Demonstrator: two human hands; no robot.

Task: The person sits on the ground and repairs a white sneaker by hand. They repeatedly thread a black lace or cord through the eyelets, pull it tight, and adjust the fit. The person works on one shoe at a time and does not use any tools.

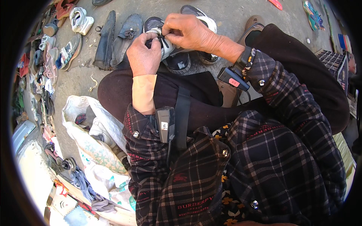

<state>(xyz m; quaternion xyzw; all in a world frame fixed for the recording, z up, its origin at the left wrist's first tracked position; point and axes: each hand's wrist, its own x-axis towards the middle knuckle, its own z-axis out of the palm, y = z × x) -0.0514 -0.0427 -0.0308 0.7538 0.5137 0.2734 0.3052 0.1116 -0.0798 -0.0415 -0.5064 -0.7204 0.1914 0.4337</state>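
My left hand (145, 54) and my right hand (188, 34) are close together at the top of a white and grey sneaker (166, 48). Both have fingers pinched at its laces and upper; exactly what the fingertips grip is partly hidden. A second grey and white sneaker (205, 23) lies just beyond my right hand, and dark soles (177, 62) show beneath the sneaker in my hands. To the left of my hands lie a pair of black loafers (104, 41).
Loose shoes (69, 51) cover the concrete floor (86, 79) along the left. An open white sack (92, 147) holding shoes lies beside my left leg. A black plastic crate (329, 64) stands at the right, with a blue sneaker (313, 15) farther back and my bent knees under my arms.
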